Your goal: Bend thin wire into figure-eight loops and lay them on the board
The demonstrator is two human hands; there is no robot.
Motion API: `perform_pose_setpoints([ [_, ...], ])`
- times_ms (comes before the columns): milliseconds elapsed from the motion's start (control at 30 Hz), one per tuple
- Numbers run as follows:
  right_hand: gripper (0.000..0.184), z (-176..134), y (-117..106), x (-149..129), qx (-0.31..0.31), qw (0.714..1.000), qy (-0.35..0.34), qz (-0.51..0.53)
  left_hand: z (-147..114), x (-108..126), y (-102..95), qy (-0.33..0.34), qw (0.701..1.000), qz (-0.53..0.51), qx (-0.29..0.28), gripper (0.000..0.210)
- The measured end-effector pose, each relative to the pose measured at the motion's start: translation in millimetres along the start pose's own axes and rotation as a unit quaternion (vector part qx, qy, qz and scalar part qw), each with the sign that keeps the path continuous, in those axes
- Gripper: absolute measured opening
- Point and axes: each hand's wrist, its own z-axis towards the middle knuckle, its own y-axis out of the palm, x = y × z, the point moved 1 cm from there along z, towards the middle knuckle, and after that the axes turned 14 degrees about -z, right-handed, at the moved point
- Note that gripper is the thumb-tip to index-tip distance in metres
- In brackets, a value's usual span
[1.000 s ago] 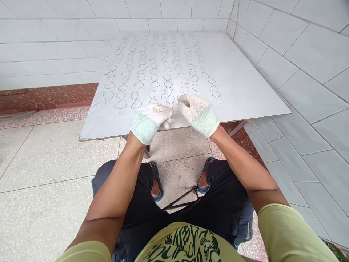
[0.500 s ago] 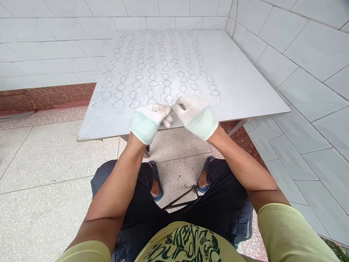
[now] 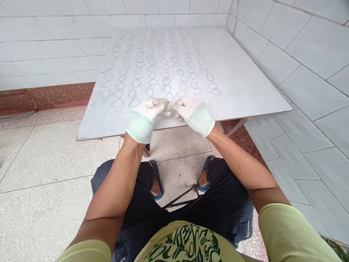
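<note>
My left hand (image 3: pixel 149 111), in a white knit glove with a pale green cuff, is over the near edge of the white board (image 3: pixel 245 80). Its thumb and fingers are pinched together. My right hand (image 3: pixel 191 112), gloved alike, is just beside it, its fingers also closed in a pinch. What runs between the fingertips looks like a thin wire (image 3: pixel 171 104), mostly hidden by the gloves. Beyond the hands lie several rows of thin dark wires bent into figure-eight shapes (image 3: pixel 118 95); the closest ones are partly covered by my hands.
White tiled walls (image 3: pixel 289 40) border the board at the back and right. Under it are table legs (image 3: pixel 237 127) and a speckled floor (image 3: pixel 54 156). Between my sandalled feet stands a dark metal frame (image 3: pixel 181 196).
My left hand has shifted slightly left and turned, with its fingers more extended. My right hand has rotated a little and its fingertips stay near the left ones. The wire shapes lie as before.
</note>
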Motion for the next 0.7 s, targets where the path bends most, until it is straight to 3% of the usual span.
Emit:
perform_pose_setpoints([
  [133, 0.043, 0.4, -4.0, -6.6, -0.011, 1.000, 0.003, 0.010, 0.8, 8.9, -3.0, 0.015, 0.998, -0.065, -0.002, 0.048],
  [367, 0.042, -12.0, -14.8, -20.4, -0.035, 0.998, -0.013, 0.055, 5.9, 24.0, -14.0, -0.050, 0.990, -0.107, -0.075, 0.049],
  [500, 0.038, -15.3, -13.2, -18.6, -0.052, 0.993, -0.038, 0.103, 8.3, 16.4, -16.9, -0.055, 0.984, -0.119, -0.122, 0.037],
  [700, 0.035, -14.5, -9.8, -22.0, -0.101, 0.985, -0.014, 0.136, 7.2, -0.4, -10.5, -0.013, 0.981, -0.123, -0.151, 0.050],
])
